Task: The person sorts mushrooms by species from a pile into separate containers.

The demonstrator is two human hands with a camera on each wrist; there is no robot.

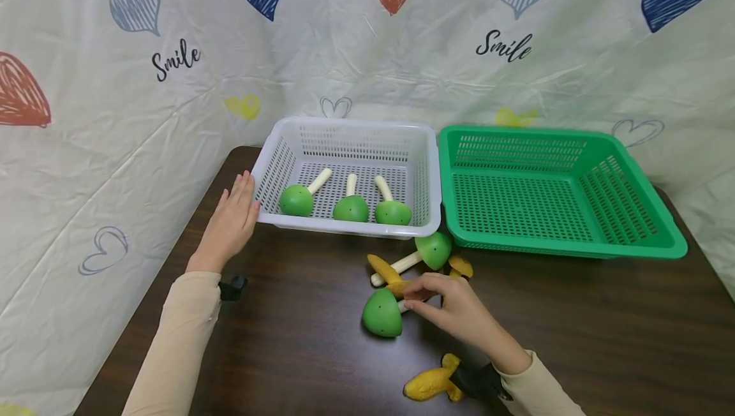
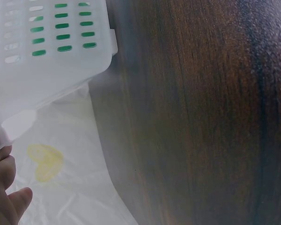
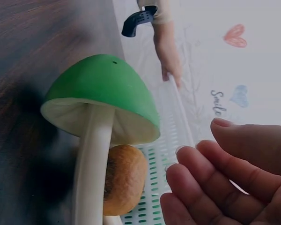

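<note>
My left hand rests with straight fingers along the left rim of the white basket. Three green-capped toy mushrooms lie inside, one of them a mushroom at the left. My right hand hovers by the pale stem of another green-capped toy mushroom on the table. Its fingers are loosely bent; the right wrist view shows a gap between thumb and fingers, with nothing in it. Behind it lie an orange-yellow mushroom-like piece and a further green-capped mushroom, against the basket's front.
A green basket stands to the right of the white one. A yellow mushroom-like piece lies beneath my right wrist, and a smaller orange one sits before the baskets. A white cloth with hearts hangs behind the dark table.
</note>
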